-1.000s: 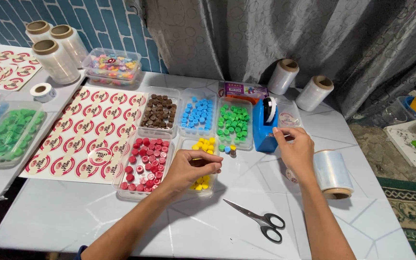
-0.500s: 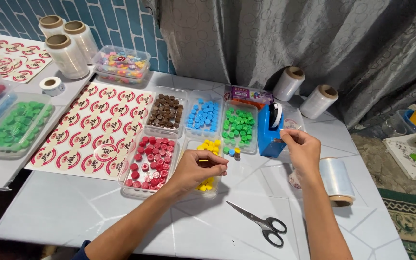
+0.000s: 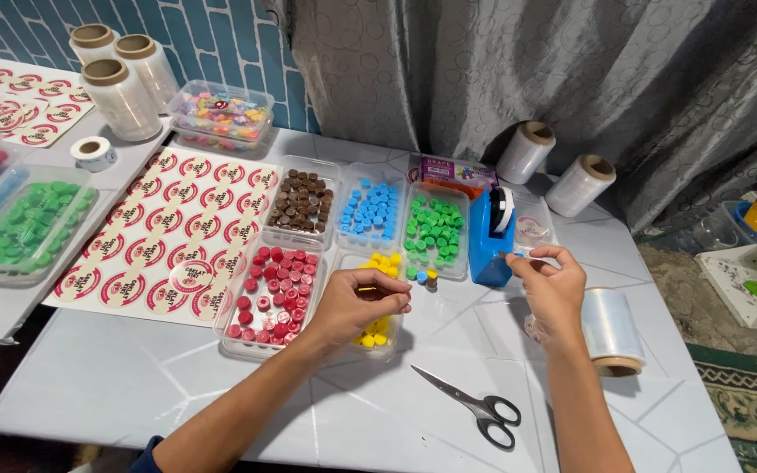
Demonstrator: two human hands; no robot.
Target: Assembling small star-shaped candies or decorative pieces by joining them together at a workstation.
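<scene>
Left hand curled, fingertips pressed together over the tray of yellow pieces, pinching something too small to tell. Right hand raised beside the blue tape dispenser, thumb and forefinger pinching the end of clear tape at its front edge; remaining fingers loosely bent. Dispenser just left of those fingertips, long axis running away from the body, cutter end pointing toward the near edge. Below the right wrist, scissors lying flat, blades pointing left and away. Right of the palm, a roll of clear film.
</scene>
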